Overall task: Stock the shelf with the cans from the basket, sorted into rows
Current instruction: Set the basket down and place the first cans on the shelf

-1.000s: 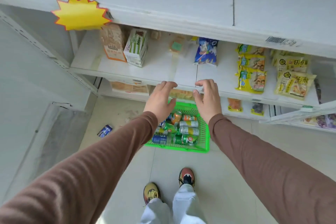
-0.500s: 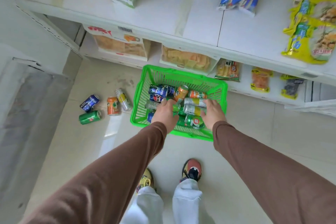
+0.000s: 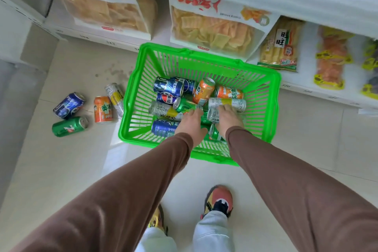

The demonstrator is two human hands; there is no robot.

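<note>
Head view: pale floor tiles [image 3: 61, 170] carry my green basket [image 3: 272, 96], set just in front of the bottom shelf [image 3: 306, 88] of snack bags. Cans lie jumbled inside the basket: blue, orange, green and silver. My left hand [image 3: 190, 122] reaches down into the pile, fingers on a green can [image 3: 184, 105]; whether they clamp it, I cannot tell. My right hand [image 3: 229, 117] rests on a silver can [image 3: 212, 114], grip likewise unclear. Four loose cans [image 3: 86, 111] lie on the floor, left of the basket.
</note>
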